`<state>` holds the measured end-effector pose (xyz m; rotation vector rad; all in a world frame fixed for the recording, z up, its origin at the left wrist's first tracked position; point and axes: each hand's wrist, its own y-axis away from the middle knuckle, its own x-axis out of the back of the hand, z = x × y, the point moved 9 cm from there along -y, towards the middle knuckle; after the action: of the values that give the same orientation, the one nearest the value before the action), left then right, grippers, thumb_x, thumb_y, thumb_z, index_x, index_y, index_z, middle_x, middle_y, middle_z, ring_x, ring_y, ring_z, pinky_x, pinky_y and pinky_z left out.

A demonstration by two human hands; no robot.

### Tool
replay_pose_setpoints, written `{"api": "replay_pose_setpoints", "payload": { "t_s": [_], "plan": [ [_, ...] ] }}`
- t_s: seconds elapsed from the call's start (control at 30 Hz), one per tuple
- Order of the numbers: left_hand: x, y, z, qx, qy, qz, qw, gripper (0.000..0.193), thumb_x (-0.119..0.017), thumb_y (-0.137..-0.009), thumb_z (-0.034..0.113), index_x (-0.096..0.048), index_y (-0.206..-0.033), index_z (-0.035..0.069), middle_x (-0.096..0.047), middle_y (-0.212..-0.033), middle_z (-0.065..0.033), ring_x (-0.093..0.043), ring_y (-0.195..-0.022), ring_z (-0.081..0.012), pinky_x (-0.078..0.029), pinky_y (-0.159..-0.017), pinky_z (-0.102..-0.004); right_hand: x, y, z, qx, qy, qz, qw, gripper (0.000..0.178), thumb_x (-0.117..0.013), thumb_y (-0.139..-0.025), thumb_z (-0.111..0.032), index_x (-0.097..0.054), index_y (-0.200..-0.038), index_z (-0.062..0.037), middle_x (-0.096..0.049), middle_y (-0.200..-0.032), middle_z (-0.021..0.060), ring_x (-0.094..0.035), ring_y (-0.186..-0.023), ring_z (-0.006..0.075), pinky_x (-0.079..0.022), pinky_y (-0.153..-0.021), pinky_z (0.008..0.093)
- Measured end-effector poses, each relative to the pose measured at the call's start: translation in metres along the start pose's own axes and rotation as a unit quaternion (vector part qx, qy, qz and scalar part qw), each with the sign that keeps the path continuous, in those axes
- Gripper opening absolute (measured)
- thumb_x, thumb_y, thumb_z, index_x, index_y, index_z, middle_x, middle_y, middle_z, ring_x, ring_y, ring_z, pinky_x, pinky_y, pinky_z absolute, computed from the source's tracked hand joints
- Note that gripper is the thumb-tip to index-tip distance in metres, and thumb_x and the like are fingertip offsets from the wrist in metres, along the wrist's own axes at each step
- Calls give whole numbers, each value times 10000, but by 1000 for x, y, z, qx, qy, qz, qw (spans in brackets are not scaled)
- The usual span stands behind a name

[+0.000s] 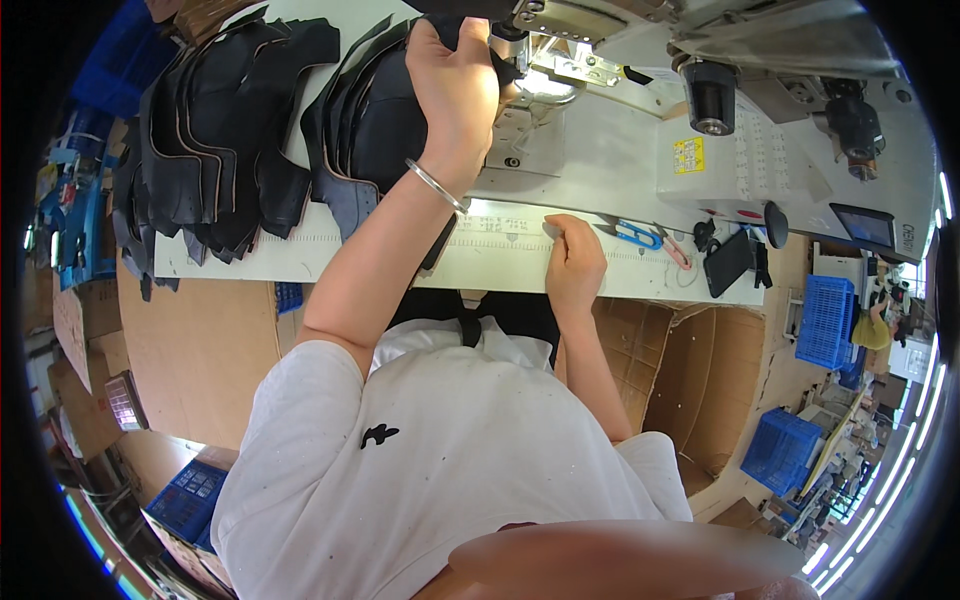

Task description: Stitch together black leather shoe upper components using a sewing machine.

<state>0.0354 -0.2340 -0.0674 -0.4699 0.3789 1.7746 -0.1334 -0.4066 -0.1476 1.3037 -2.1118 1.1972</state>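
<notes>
At the top, my left hand [455, 85], with a silver bangle on its wrist, reaches up beside the sewing machine's head [535, 60]. Its fingers close on a black leather-like piece [506, 70], though the fingertips are partly hidden. Below that arm lies a stack of black cut pieces [390, 130]. My right hand [577, 265] rests curled at the front edge of the white worktable [510, 260]; whatever its fingers may hold is hidden. Blue-handled thread snips [635, 233] lie to its right.
A larger pile of black pieces [205, 140] covers the table's left. At right are pink-handled tweezers [677, 250], a black phone [729, 263] and the machine's small screen [863, 227]. An open cardboard box [705, 385] stands below the table; blue crates [780, 450] stand farther right.
</notes>
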Motion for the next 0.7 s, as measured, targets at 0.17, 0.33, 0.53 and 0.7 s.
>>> {"api": "replay_pose_setpoints", "payload": {
  "t_s": [0.17,0.33,0.53,0.7],
  "plan": [
    [3,-6,-5,13,10,-56,998,230,-522,-980,209,-524,-830,35,-549,-632,-31,-494,-478,-91,-392,-431,-217,1,1,3,-13,-5,5,1000,242,-533,-753,90,-642,-933,-28,-665,-938,110,-626,-861,295,-492,-760,379],
    [45,3,-2,-10,-57,-73,996,324,-493,-1000,300,-551,-866,11,-498,-544,-12,-449,-439,-63,-355,-436,-203,0,-3,-10,-28,-47,0,998,235,-516,-777,78,-637,-953,-19,-658,-961,120,-622,-883,302,-489,-778,383],
    [9,10,59,-414,-604,-9,681,390,-657,-808,107,-551,-1183,96,-574,-1123,-148,-591,-962,-301,-534,-656,-378,-18,-24,-67,-5,-143,-38,989,221,-527,-820,55,-633,-997,-26,-646,-983,113,-612,-887,292,-477,-780,367],
    [27,-21,87,-282,-494,-61,820,265,-558,-770,4,-637,-1018,53,-643,-852,-234,-630,-852,-407,-499,-709,-453,-52,-54,-116,78,-166,-74,980,229,-589,-818,0,-628,-1037,-53,-630,-995,102,-591,-906,298,-454,-795,386]
  ]
}}
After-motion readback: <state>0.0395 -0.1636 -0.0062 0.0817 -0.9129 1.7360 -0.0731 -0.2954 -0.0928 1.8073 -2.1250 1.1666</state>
